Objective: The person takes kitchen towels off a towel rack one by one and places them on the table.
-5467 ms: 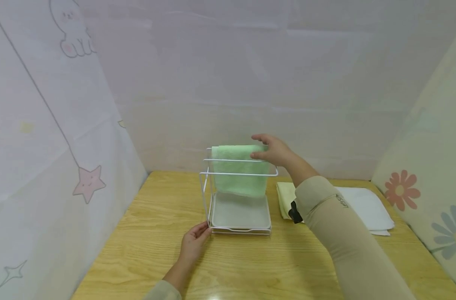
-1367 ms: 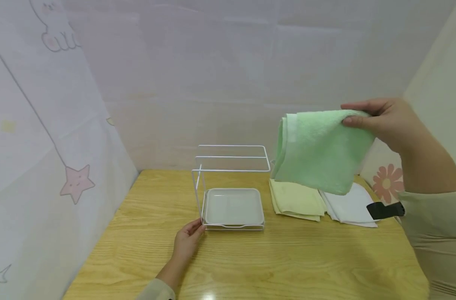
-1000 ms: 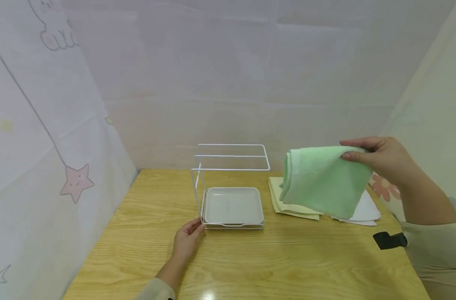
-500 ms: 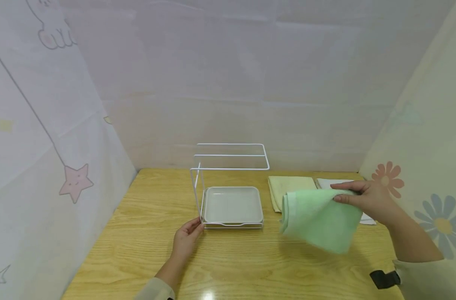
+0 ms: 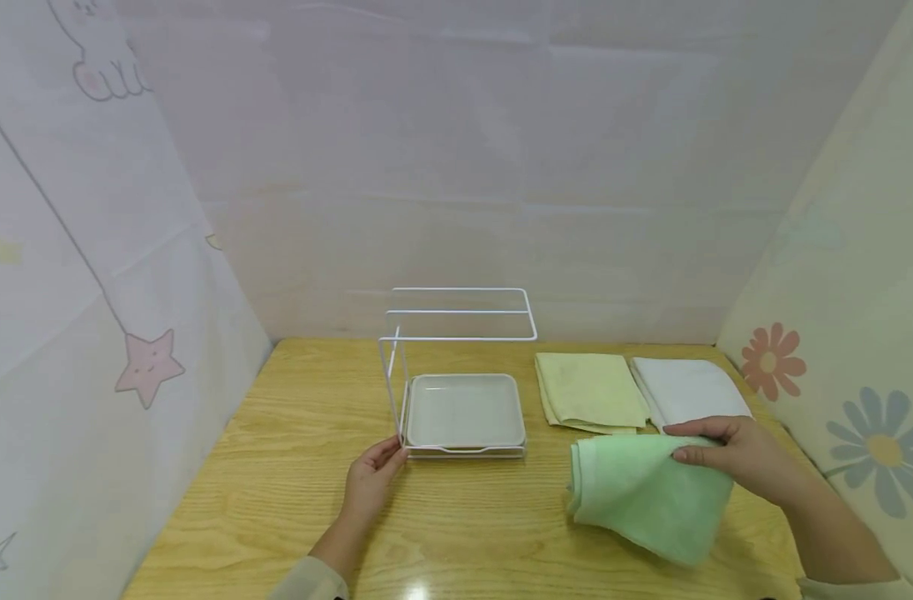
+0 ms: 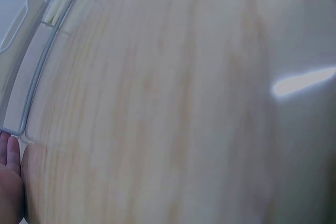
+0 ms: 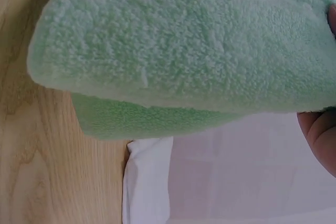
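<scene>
A folded green towel [image 5: 644, 492] hangs from my right hand [image 5: 749, 458], which pinches its top edge between thumb and fingers. The towel is tilted low over the front right of the table, and its fuzzy pile fills much of the right wrist view [image 7: 173, 45]. My left hand [image 5: 372, 483] holds the front left corner of a white wire rack [image 5: 460, 339] with thumb and fingers. Inside the rack's base lies a pale tray [image 5: 467, 410]. In the left wrist view only some fingers [image 6: 11, 156] show, at the rack's corner.
Behind the green towel lie a folded yellow towel [image 5: 591, 390] and a folded white towel [image 5: 689, 387], side by side to the right of the rack. The wooden table [image 5: 291, 433] is walled by printed cloth [image 5: 396, 167] at the back and both sides.
My right hand has taken the green towel off the rack's back bar, carried it right, then lowered it toward the table's front. My left hand has stayed at the rack's corner.
</scene>
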`<action>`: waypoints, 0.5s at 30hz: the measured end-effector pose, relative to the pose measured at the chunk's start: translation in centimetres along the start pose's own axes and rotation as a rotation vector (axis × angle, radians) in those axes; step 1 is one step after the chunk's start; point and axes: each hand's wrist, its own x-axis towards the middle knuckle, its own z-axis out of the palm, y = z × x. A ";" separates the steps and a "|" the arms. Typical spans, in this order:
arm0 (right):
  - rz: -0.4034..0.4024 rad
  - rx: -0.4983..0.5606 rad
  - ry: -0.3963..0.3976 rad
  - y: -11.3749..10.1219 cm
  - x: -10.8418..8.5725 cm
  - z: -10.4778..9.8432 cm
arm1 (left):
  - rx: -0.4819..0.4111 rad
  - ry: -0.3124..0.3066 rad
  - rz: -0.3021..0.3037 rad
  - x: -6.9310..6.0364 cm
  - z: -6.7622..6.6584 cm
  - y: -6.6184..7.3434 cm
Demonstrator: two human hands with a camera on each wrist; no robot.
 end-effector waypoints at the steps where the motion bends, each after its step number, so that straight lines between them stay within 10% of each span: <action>1: -0.013 0.019 -0.014 0.2 -0.1 0.1 | 0.001 0.003 -0.004 0.0 0.0 0.0; 15: 0.051 -0.008 -0.124 4.2 3.7 2.9 | 0.008 0.012 -0.009 -0.1 0.1 0.3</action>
